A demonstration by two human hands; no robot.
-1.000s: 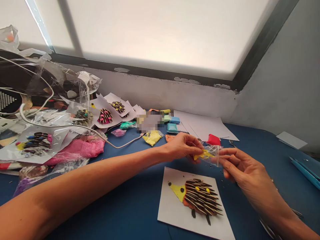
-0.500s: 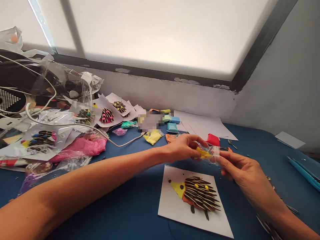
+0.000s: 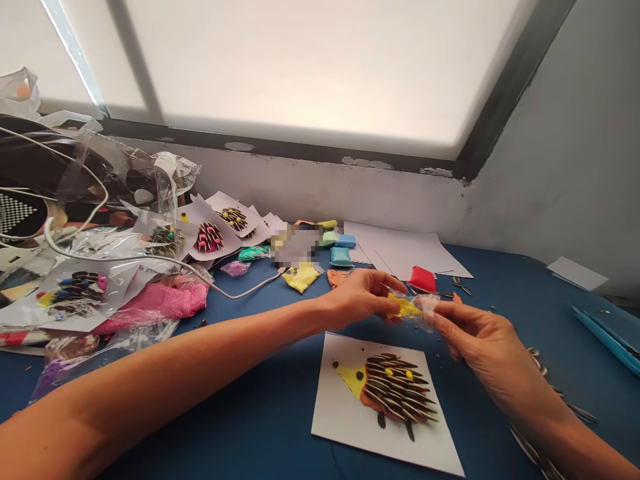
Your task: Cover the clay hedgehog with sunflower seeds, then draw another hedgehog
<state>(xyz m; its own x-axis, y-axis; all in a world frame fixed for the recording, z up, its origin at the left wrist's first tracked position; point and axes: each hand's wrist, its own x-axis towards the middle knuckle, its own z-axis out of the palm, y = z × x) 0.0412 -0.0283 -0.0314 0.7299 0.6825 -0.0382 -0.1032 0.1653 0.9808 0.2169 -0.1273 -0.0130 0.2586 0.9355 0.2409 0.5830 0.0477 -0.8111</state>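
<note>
Yellow packet spans left hand and right hand.

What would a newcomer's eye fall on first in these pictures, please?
Most likely the hedgehog figure, with its yellow face and dark, pale-edged spines, on a white card at the lower right of centre. Just beyond it, the left hand and right hand hold a small clear bag with something yellow. A bright pink cloth stands out too, on the left of the blue table.
</note>
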